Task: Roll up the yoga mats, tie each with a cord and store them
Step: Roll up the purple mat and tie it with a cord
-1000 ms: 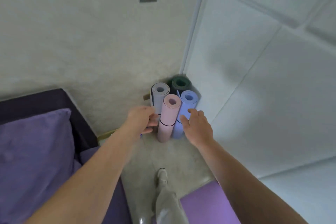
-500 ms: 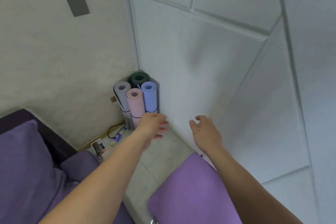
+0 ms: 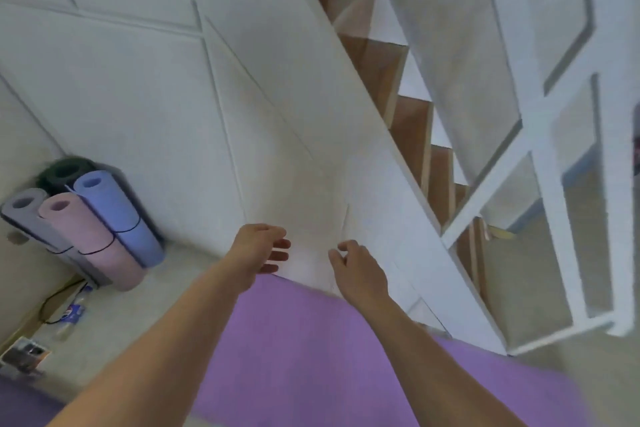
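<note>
- I see both hands out in front of me near the middle of the frame, side by side with a clear gap between them. Neither one holds anything.
- The left hand (image 3: 258, 250) has its fingers loosely bent and pointing toward the right of the frame.
- The right hand (image 3: 360, 270) sits a little lower in the frame, with its fingers loosely curled.
- Four rolled mats stand on end in the corner at the left edge of the frame. They are well apart from both hands and nearer the left one.
- The grey roll (image 3: 27, 222), the pink roll (image 3: 86, 243) and the blue roll (image 3: 117, 215) stand packed side by side, touching. The dark green roll (image 3: 64, 172) is tucked behind them against the corner.
- A black cord (image 3: 100, 249) rings the pink roll about halfway down, and similar dark bands ring the blue and grey rolls.
- An unrolled purple mat (image 3: 311, 357) lies flat on the floor (image 3: 114, 340) across the lower middle of the frame, under my forearms. Its far edge shows just below both hands.
- Behind the hands is a white panelled wall (image 3: 156, 87). It forms the side of a staircase (image 3: 412, 128) with wooden treads that climbs toward the top of the frame, and a white railing (image 3: 550, 191) is on the right.
- A bottle (image 3: 71, 314) and a black cable (image 3: 44, 308) lie on the floor at lower left, below the rolls.
</note>
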Available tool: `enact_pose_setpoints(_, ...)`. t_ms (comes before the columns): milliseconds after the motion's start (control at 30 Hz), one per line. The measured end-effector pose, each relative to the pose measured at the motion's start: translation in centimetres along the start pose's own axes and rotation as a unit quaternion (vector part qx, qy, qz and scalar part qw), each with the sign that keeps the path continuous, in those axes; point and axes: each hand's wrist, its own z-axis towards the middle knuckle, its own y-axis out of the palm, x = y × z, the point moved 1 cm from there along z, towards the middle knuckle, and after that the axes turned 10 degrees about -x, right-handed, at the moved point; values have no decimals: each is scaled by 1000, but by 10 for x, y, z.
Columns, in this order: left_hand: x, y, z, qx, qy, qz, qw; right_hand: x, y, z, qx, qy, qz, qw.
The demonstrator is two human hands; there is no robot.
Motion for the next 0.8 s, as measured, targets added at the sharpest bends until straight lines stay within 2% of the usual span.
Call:
enact_pose_setpoints(167, 9, 116, -14, -96, 18, 68, 993, 86, -51, -64, 61, 88, 48, 993)
enact_pose_setpoints(367, -6, 241, -30, -235, 19, 126, 964, 179, -82, -157, 132, 224, 78, 962)
enact_pose_setpoints(500, -23, 307, -57, -270, 9, 182, 945, 234, -95, -218, 158, 291, 99, 938)
enact_pose_setpoints(633, -41, 374, -77, -296, 15, 219, 930, 288, -112, -263, 186, 317, 115, 923)
enact_pose_setpoints(800, -71, 470, -92, -302, 10, 235, 924, 387, -135, -302, 167, 338, 119, 919)
